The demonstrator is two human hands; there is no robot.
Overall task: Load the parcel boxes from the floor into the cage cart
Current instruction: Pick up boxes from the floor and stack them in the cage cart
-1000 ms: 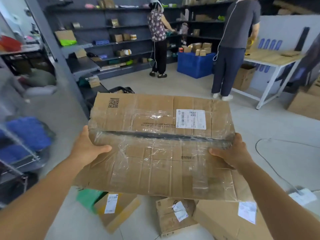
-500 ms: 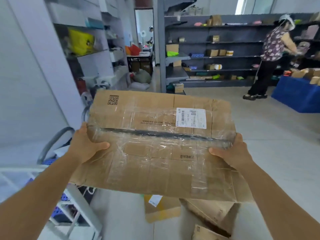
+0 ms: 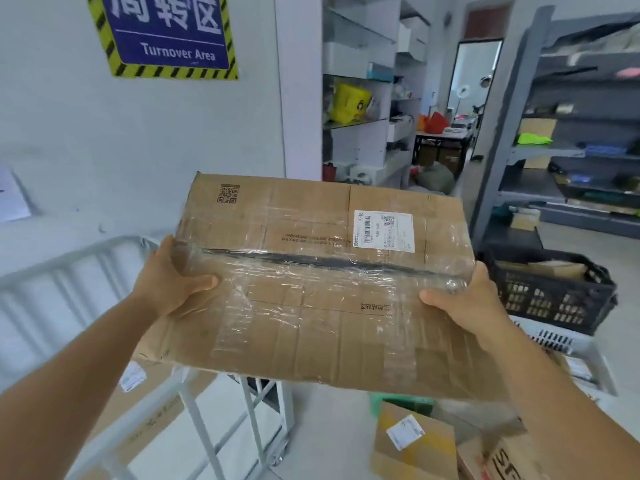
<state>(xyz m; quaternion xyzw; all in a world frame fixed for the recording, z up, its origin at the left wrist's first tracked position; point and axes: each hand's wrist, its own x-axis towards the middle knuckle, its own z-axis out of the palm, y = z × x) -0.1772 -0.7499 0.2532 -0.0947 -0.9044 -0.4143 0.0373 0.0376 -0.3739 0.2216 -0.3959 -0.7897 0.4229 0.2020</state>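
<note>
Both hands grip parcel box, long axis left-right, probably level.

Both arms out in front, hands clamped to a held load.

Left hand set against the left end, thumb laid flat across the top and pointing right, fingers hidden underneath. Right hand gripped the right end likewise, thumb on top pointing left, fingers out of sight below. Forearms bare, reaching up from the lower corners, converging slightly, wrists roughly level.
</note>
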